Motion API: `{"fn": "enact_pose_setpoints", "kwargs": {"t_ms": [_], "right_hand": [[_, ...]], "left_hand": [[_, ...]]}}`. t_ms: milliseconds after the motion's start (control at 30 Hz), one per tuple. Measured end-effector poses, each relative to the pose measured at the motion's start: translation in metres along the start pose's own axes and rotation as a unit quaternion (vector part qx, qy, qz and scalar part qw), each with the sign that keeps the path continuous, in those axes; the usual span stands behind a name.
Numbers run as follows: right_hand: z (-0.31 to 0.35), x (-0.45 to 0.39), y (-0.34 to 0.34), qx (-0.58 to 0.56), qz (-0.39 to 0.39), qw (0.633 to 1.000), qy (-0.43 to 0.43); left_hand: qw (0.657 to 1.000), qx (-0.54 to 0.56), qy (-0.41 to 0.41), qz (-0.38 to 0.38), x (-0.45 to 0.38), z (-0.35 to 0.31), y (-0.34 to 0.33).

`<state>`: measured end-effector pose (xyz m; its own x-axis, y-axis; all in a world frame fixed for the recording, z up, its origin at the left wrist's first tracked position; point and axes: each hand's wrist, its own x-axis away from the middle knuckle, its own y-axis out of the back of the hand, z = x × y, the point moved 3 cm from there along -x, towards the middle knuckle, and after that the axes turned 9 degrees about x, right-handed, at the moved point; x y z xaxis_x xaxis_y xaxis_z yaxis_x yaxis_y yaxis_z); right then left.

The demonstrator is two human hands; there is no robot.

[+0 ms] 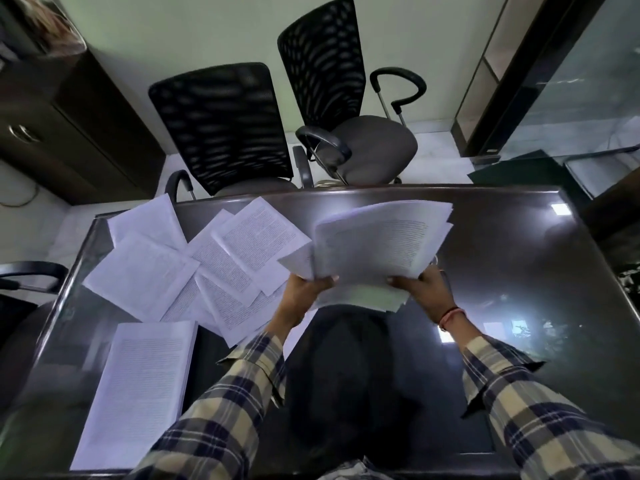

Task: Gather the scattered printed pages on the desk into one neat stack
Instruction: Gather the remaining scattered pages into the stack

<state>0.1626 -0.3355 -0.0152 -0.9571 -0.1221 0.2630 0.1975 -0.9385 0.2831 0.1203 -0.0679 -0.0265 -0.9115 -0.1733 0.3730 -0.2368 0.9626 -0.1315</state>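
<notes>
I hold a bundle of printed pages (381,240) lifted above the dark glossy desk (502,258), its far edge fanned and curling. My left hand (304,292) grips the bundle's near left corner, and my right hand (426,289) grips its near right edge. Several loose printed pages (207,261) lie scattered and overlapping on the desk's far left. One separate printed sheet (142,386) lies flat near the front left edge.
Two black mesh office chairs (221,126) (346,98) stand behind the desk's far edge. A dark cabinet (69,126) is at the left, and a chair armrest (31,271) is beside the desk. A glass partition (571,81) is at the right.
</notes>
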Motion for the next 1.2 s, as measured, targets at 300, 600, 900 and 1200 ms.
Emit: {"fn": "enact_pose_setpoints", "kwargs": {"t_ms": [300,600,900,1200], "right_hand": [[-0.027,-0.003,-0.051,0.024,-0.061,0.996,-0.054],[-0.016,0.012,-0.053,0.014,-0.085,0.995,-0.046],[0.0,0.014,-0.052,-0.016,-0.088,0.996,0.006],[0.046,0.025,-0.065,-0.119,-0.071,0.988,0.072]], "left_hand": [[0.992,-0.054,-0.06,-0.099,0.017,-0.01,0.005],[0.992,-0.023,-0.076,-0.096,0.023,-0.018,0.02],[0.989,-0.001,-0.15,-0.02,0.03,-0.023,0.02],[0.987,0.021,-0.152,-0.038,0.034,-0.054,0.008]]}}
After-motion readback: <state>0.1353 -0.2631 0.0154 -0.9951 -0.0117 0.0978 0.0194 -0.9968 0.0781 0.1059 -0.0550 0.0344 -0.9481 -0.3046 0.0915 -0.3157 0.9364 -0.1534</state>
